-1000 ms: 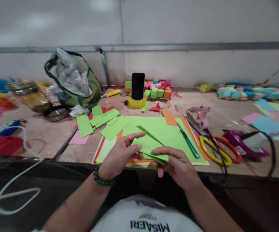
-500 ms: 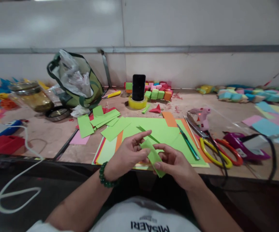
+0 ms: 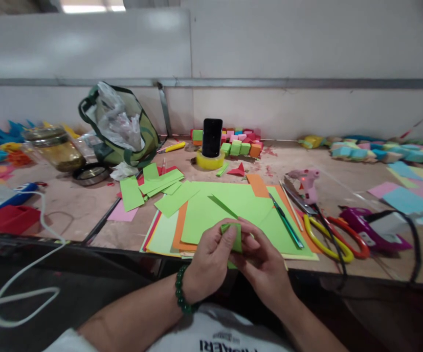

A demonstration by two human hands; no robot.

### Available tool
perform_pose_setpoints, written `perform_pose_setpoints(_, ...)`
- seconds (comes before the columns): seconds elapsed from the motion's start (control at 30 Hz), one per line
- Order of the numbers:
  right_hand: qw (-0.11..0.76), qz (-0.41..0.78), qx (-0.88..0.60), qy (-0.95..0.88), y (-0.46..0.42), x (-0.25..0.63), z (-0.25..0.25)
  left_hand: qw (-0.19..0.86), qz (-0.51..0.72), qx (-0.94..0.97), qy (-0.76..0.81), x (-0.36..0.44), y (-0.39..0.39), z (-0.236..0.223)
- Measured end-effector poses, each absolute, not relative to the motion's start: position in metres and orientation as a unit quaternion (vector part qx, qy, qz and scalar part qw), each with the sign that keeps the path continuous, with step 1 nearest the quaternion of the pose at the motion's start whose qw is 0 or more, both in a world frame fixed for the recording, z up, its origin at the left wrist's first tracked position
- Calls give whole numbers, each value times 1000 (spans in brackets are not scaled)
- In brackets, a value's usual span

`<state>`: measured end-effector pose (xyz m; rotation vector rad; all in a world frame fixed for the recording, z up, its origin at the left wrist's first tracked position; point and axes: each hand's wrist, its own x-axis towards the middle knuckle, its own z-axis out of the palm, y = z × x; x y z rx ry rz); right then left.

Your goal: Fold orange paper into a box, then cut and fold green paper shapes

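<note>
Between my hands is a small folded piece of green paper (image 3: 237, 239). My left hand (image 3: 213, 259), with a dark green bead bracelet (image 3: 183, 291) at the wrist, pinches the paper under its thumb. My right hand (image 3: 266, 266) closes round the paper's right side, its fingers partly hidden behind it. Beneath and beyond the hands lies a stack of coloured sheets (image 3: 196, 215) with light green on top. A folded green strip (image 3: 223, 205) stands up from the stack just past my fingers. Loose green paper strips (image 3: 131, 193) lie to the left.
A teal cutter-like tool (image 3: 286, 222) rests on the stack's right side. Beside it are scissors (image 3: 328, 239), a pink glue gun (image 3: 308, 186) and a purple device (image 3: 376, 230) with a cable. A phone (image 3: 212, 138) leans upright on a yellow tape roll (image 3: 210, 160). A green bag (image 3: 147, 137) and jar (image 3: 55, 149) stand back left.
The green paper has gone from a longer strip to a smaller folded piece. Both hands have drawn closer together and lower, and the left thumb now presses on the paper.
</note>
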<state>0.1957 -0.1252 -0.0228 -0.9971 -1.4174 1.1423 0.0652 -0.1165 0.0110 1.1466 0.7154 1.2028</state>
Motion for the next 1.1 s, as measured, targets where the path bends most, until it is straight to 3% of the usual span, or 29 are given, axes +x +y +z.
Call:
perform_pose_setpoints(0.07, 494, 406, -438, -632, -126, 203, -21, 584, 519, 534, 324, 63, -118, 12)
perform_pose_setpoints(0.23, 557, 240, -414, -679, -129, 219, -2, 482, 497, 636, 340, 56, -122, 7)
perform_pose_setpoints(0.5, 536, 268, -371, -710, -127, 210, 16, 346, 468, 746, 324, 49, -123, -4)
perform_pose_setpoints(0.77, 538, 257, -387, -704, -127, 208, 13, 386, 408, 754, 341, 46, -122, 1)
perform_pose_setpoints(1.1, 532, 270, -398, -697, -127, 218, 13, 361, 476, 726, 339, 31, -119, 20)
